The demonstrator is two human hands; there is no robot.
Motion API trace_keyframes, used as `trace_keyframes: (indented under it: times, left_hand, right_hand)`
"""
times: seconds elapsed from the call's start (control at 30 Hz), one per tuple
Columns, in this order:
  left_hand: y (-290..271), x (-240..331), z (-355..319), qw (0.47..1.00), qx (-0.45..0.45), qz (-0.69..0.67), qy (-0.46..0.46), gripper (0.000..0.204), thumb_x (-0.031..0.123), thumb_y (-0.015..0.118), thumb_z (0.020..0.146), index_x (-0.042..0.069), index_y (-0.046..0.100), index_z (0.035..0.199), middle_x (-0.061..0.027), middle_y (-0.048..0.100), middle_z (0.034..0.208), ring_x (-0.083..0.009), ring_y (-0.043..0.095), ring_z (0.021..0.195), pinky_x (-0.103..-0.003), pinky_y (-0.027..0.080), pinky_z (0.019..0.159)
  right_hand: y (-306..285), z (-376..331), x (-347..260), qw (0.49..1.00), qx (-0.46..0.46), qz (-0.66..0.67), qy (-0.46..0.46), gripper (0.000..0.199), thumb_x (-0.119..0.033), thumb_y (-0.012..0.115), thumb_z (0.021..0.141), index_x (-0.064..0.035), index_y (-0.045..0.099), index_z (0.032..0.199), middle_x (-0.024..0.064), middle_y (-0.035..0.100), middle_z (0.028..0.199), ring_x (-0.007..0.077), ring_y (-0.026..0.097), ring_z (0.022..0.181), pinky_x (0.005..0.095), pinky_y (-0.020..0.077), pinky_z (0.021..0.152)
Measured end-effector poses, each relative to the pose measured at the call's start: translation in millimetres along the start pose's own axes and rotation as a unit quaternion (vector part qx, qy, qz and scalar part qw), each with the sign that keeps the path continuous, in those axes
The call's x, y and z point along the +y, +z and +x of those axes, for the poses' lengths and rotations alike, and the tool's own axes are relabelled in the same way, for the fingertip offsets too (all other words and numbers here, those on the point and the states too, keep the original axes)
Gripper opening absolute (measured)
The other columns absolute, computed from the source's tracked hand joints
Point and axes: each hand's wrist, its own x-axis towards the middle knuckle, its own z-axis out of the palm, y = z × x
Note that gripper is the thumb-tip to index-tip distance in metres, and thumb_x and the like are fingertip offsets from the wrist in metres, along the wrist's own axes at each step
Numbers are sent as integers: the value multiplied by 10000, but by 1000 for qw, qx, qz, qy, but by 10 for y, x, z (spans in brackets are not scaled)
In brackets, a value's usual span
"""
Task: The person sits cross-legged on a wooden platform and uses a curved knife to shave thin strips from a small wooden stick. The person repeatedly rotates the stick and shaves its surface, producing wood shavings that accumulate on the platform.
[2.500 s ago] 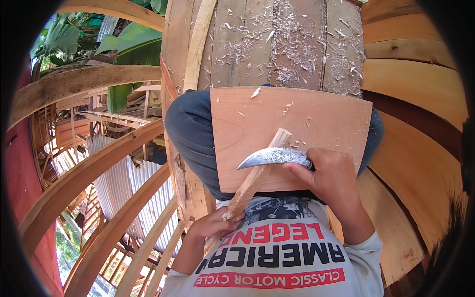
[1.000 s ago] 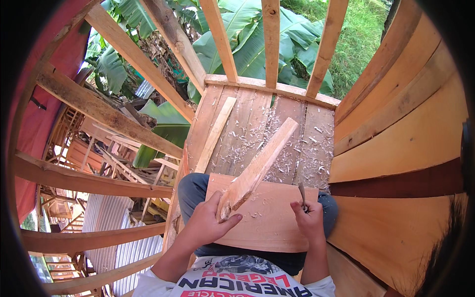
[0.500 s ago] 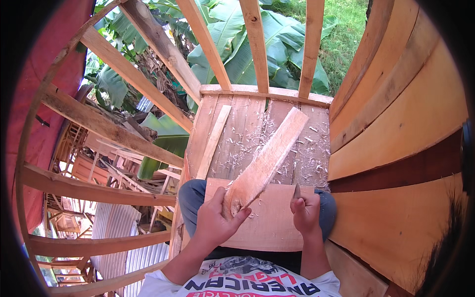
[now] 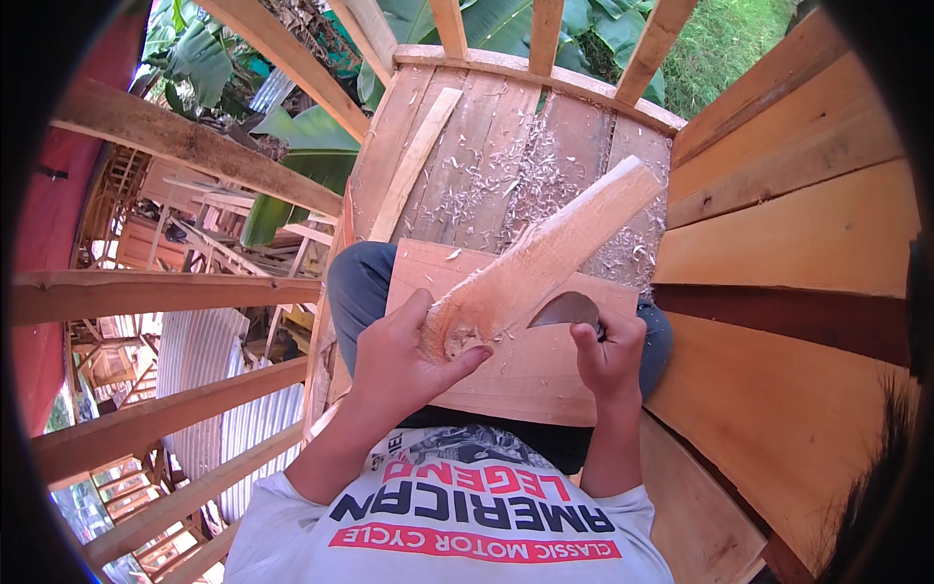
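On the person's lap, one flat board (image 4: 525, 375) lies across the thighs, and over it slants one long wooden piece (image 4: 545, 258), its rough lower end nearest the body and its upper end reaching out above the shaving-strewn plank floor (image 4: 506, 165). The left hand (image 4: 404, 365) has its grip closed around that lower end, thumb up along one side and fingers curled beneath. Just to the right, the right hand (image 4: 608, 355) has its grip closed on the handle of one curved blade (image 4: 566, 311), whose dark metal sits against the underside of the wooden piece, touching or nearly touching it. The two hands are near each other, the wooden piece between them. One loose narrow slat (image 4: 413, 165) lies on the floor to the left, well apart from both hands. Three upright rails (image 4: 545, 34) stand beyond the platform's far edge.
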Motion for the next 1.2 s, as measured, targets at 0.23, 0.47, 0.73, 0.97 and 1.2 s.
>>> trace_keyframes:
  times: [0.23,0.47,0.73,0.97,1.2]
  left_hand:
    - [-323,-285,-393,964,-126,115,-202,646,510,771,679,-4,540,994,-237,651,857,-413,645,816,-441,501,707]
    - [-337,-419,-665,934,-217,134,-251,650,580,674,759,-14,503,963,-250,630,766,-389,654,754,-458,502,668]
    - [-421,-600,-837,914,-264,106,-290,631,556,646,794,-41,487,921,-271,615,750,-409,644,729,-466,495,651]
    - [-318,-679,-844,897,-297,65,-321,645,500,668,788,-79,482,1003,-303,607,800,-432,634,780,-466,486,693]
    - [-240,-801,-906,918,-286,63,-267,653,554,633,800,-49,439,960,-290,614,745,-427,643,729,-469,502,641]
  right_hand:
    - [143,-305,91,985,-70,-147,47,567,-514,674,790,-7,540,576,184,498,516,373,538,492,417,390,463]
    - [254,-244,-182,946,-204,-247,57,555,-529,658,790,-10,613,600,184,552,538,367,577,514,420,428,473]
    - [462,-255,-343,910,-303,-275,66,535,-492,676,782,15,626,619,212,565,568,370,585,530,409,444,491]
    - [508,-244,-457,892,-343,-286,77,569,-526,657,791,9,626,599,200,554,539,357,579,505,403,451,492]
    - [555,-275,-455,874,-363,-308,94,571,-543,659,780,5,631,623,195,569,563,347,582,509,400,453,496]
